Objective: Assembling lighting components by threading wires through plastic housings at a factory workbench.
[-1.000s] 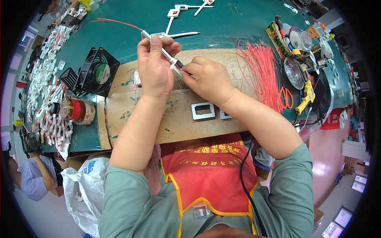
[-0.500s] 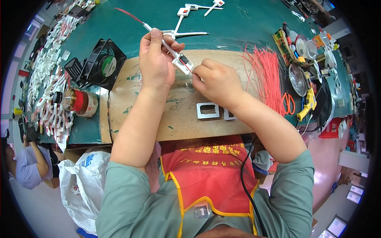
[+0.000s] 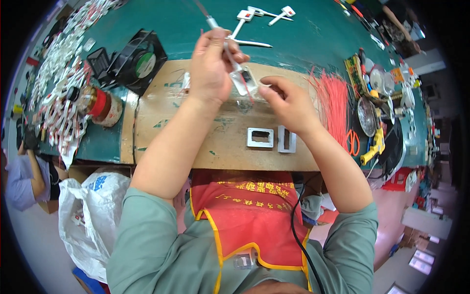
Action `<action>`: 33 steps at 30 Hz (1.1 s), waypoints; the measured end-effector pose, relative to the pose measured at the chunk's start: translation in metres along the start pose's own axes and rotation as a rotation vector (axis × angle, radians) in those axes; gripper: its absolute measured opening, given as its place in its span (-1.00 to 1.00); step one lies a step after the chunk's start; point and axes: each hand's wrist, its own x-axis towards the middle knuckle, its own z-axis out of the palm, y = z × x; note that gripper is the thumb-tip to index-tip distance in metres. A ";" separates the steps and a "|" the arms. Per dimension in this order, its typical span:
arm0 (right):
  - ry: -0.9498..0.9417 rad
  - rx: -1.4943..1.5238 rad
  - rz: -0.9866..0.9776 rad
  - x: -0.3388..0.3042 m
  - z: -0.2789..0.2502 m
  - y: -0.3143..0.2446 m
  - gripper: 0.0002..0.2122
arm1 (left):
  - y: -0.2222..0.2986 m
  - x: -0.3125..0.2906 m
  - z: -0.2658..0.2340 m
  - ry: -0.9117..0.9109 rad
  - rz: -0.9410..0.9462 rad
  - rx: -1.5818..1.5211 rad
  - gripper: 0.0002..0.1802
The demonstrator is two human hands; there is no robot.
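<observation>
White probe (image 3: 243, 82) is up in my left hand (image 3: 211, 66) on the head cam, over the far part of the cardboard (image 3: 225, 153). Left fingers are wrapped round its shaft, its open case tilted toward my right side. A thin red wire (image 3: 249, 93) trails off the case's near end, and more wire sticks out the far end of the shaft.

My right hand (image 3: 293, 103) is right by the case, fingers half curled; honestly can't tell if they're pinching anything or just next to it.

Closer to me, two metal frames (image 3: 260, 145) sit side by side on the cardboard. More white thermometers (image 3: 245, 16) lie past my left hand on the green desk (image 3: 303, 41). Off to the left there's a black fan (image 3: 138, 62), then a jar (image 3: 100, 105); on the right, a red wire bundle (image 3: 334, 105), orange scissors (image 3: 352, 142) and something yellow-handled.
</observation>
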 end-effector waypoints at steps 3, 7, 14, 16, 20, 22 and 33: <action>-0.160 0.315 0.205 0.001 -0.003 -0.005 -0.69 | -0.008 -0.003 0.001 -0.051 -0.100 -0.072 -0.77; -0.299 0.497 0.358 0.001 -0.003 -0.009 -0.74 | -0.003 -0.007 0.003 -0.053 -0.179 -0.097 -0.78; -0.322 0.589 0.436 0.009 0.000 -0.010 -0.85 | 0.006 -0.006 0.001 -0.045 -0.201 -0.032 -0.68; -0.324 0.624 0.462 0.013 0.001 -0.008 -0.85 | 0.011 -0.005 0.003 -0.046 -0.189 0.043 -0.59; -0.269 0.712 0.515 0.035 0.007 -0.015 -0.85 | 0.027 -0.001 0.010 0.182 0.313 0.458 -0.29; -0.246 0.741 0.572 0.048 0.018 -0.026 -0.85 | 0.044 0.001 0.009 0.134 0.656 0.542 -0.19; -0.359 0.414 0.423 0.099 0.030 -0.024 -0.76 | 0.023 -0.009 0.018 0.048 0.706 0.605 -0.23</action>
